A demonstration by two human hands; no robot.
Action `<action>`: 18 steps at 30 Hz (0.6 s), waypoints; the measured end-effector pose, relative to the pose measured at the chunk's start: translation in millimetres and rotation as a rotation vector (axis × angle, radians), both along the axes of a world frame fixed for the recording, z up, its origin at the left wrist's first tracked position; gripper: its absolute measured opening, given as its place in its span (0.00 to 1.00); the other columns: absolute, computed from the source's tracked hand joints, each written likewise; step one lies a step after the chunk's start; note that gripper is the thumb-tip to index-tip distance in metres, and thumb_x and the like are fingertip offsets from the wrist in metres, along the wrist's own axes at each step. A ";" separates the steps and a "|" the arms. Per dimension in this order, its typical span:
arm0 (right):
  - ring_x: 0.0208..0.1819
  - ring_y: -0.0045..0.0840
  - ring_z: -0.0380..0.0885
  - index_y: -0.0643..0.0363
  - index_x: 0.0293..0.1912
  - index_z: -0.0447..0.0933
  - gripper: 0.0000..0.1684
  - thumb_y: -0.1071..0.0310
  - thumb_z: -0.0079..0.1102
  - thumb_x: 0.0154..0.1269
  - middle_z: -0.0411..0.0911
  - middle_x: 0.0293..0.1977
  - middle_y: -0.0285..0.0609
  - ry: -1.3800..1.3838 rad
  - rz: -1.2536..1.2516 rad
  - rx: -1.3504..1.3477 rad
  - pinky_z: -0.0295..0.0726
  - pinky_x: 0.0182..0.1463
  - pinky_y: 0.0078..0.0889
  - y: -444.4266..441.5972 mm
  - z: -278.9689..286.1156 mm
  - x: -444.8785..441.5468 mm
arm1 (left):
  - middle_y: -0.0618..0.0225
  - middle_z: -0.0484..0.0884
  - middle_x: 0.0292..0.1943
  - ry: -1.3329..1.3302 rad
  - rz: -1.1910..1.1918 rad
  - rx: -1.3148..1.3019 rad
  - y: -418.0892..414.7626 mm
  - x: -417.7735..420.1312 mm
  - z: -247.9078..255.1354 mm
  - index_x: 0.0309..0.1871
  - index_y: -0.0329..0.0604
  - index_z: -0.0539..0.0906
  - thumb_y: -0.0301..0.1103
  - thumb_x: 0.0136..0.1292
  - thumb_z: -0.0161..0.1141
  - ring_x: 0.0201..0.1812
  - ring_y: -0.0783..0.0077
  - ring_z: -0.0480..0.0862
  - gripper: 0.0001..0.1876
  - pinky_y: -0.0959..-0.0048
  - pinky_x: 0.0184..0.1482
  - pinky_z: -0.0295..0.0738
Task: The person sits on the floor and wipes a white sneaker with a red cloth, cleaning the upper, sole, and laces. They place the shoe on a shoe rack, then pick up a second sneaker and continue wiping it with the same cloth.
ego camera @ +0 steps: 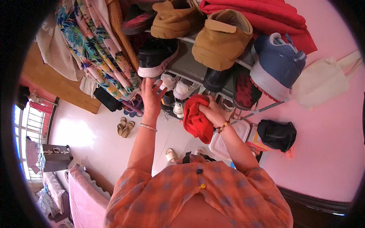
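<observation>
My right hand (212, 111) grips a crumpled red cloth (195, 121) in front of a shoe rack (182, 52). Thumb and fingers apart, my left hand (151, 98) is raised just below the heel of a black sneaker (158, 55) with a pale sole; whether the fingertips touch it I cannot tell. Tan suede shoes (222, 40) stand on the top shelf beside a blue shoe (281, 62) with a thick white sole. Lower down are white sneakers (185, 88), a black boot (216, 79) and a dark shoe with a red-patterned inside (245, 88), partly hidden.
Patterned clothes (99, 57) hang at the left of the rack. Folded red fabric (262, 17) lies on top. A lidded plastic box (231, 136) stands below right, near a black bag (276, 135) by the pink wall. Sandals (125, 127) lie on the tiled floor.
</observation>
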State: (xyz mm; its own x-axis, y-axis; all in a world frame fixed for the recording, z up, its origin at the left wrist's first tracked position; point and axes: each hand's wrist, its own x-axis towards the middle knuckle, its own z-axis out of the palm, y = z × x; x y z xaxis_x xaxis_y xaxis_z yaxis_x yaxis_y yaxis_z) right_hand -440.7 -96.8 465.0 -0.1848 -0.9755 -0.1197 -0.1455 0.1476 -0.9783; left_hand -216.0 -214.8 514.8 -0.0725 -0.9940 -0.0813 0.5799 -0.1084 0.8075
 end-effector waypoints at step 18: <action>0.53 0.49 0.76 0.63 0.58 0.62 0.35 0.61 0.66 0.57 0.76 0.50 0.59 0.221 -0.113 -0.103 0.74 0.55 0.40 47.8 43.5 50.6 | 0.70 0.78 0.34 -0.470 0.246 -0.247 -28.8 13.8 37.3 0.58 0.34 0.71 0.42 0.67 0.60 0.33 0.81 0.77 0.24 0.78 0.31 0.73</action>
